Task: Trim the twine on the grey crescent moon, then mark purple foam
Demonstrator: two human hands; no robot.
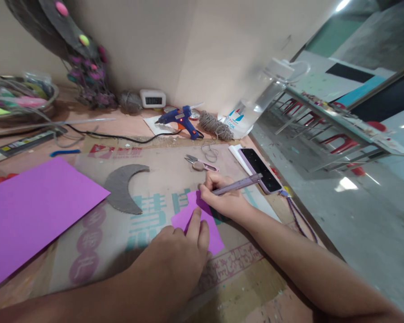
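Head: small purple paper (216,237) under left hand (183,251)

Small paper (215,235): bright purple is shown all over.
Big paper (47,215): the same bright purple is seen.
Pen (239,183): pale purple is seen along it.
Moon shape (119,190): plain grey is shown.
Table sheet (87,179): teal letters, red print and purple dots with pale signs are spread over it.
Glue gun (180,117): dark blue is lit by a red dot.
Snips (202,165): the handle is coloured pink.
Phone (261,170): black is edged with light purple.
Clock (153,99): a dark screen is framed in white.
Stools (340,142): red is seen.
Little stick (65,152): bright blue is shown.
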